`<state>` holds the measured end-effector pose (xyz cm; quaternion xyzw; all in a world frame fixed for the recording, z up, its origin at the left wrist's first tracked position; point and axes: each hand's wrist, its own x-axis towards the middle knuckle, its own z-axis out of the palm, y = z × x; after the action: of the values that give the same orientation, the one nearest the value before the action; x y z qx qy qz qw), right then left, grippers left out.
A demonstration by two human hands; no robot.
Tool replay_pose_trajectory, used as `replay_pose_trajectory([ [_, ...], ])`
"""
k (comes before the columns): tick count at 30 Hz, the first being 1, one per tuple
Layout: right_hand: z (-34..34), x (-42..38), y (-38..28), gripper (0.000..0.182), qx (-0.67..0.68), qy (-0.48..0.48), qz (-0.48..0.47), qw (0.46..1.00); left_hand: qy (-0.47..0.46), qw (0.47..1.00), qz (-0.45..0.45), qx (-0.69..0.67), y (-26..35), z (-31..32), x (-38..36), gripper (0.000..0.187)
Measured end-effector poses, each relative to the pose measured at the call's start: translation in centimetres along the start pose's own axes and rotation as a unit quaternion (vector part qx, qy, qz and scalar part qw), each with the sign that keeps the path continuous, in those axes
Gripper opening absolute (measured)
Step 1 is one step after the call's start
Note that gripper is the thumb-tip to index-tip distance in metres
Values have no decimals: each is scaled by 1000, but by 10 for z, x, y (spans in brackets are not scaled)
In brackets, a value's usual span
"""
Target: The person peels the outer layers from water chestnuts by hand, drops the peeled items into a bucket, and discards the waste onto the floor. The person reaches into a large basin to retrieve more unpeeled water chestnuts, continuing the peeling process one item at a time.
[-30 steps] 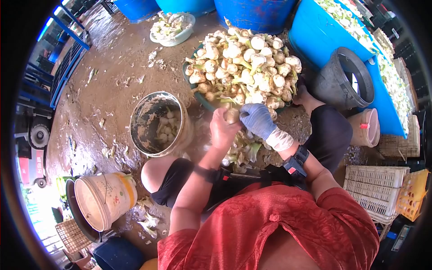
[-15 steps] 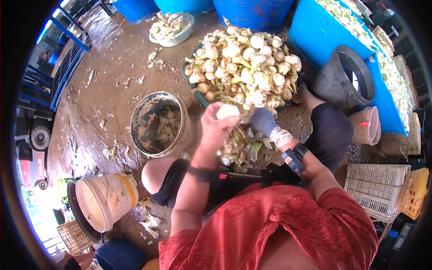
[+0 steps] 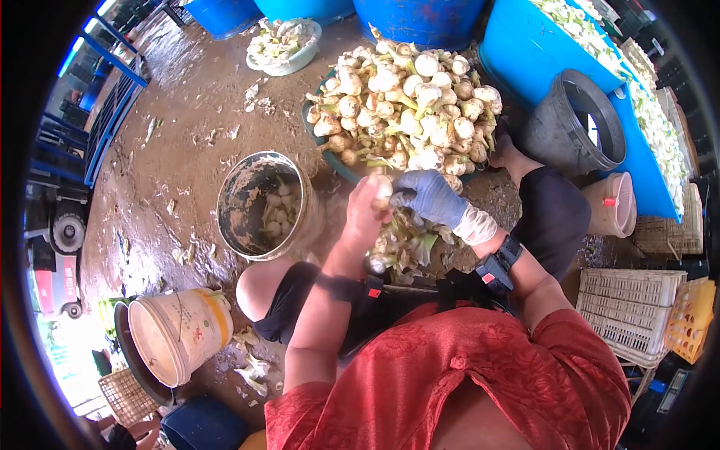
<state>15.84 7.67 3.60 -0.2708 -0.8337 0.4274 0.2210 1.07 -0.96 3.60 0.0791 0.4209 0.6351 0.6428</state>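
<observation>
My bare left hand [image 3: 363,208] is closed around a pale garlic bulb [image 3: 384,187], held up over the near edge of a heaped pile. My right hand [image 3: 436,198], in a blue-grey glove, has its fingers closed right beside that bulb. Something small and dark shows at its fingertips, too little to name. Beyond both hands lies the pile of garlic bulbs [image 3: 427,112] with green stems, in a wide green tub [image 3: 309,120]. Stripped leaves and peelings [image 3: 409,244] lie below my hands. To the left, a bucket [image 3: 225,199] holds several whiter bulbs [image 3: 279,214].
A pale basin [image 3: 283,69] of peelings stands at the back. Blue vats [image 3: 420,22] line the far side. At right are a black bucket [image 3: 544,131], a pink bucket [image 3: 604,202] and a white crate [image 3: 626,300]. A tipped cream bucket [image 3: 184,330] lies at left on the wet floor.
The bulb in my left hand has turned and is now partly covered by the fingers. My right hand has risen slightly and come closer against the bulb.
</observation>
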Motion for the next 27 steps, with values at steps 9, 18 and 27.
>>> replay_pose_trajectory([
  [9,5,-1,-2,17,-122,20,-3,992,-37,982,27,184,-9,-4,-4,37],
  [18,9,-8,28,23,26,-29,115,993,-121,823,236,502,-10,-4,-7,52],
  [27,3,-15,28,25,12,34,-10,999,-46,987,10,157,-6,-3,-7,51],
])
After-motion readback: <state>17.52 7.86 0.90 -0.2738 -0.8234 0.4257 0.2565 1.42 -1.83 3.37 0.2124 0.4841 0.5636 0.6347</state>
